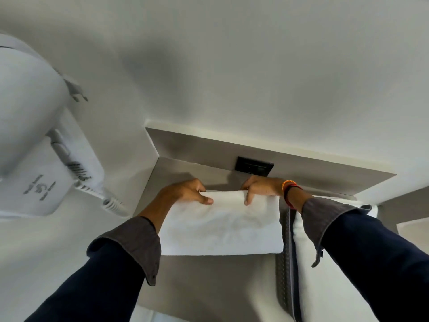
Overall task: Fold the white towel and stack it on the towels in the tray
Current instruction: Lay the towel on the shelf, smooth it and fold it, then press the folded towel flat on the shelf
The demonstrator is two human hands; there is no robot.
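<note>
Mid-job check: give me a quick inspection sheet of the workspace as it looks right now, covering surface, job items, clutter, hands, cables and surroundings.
Surface: grey countertop set in a wall corner, bare in front of the towel.
Job's things: white towel lies folded flat on the counter; stacked towels sit to its right in a perforated grey tray.
Clutter: nothing seen.
Grips: left hand and right hand both pinch the towel's far edge, thumbs on top.
Cables: white coiled cord hangs from the wall-mounted hair dryer on the left, apart from the towel.
Surroundings: white walls; black wall socket just behind the hands.
</note>
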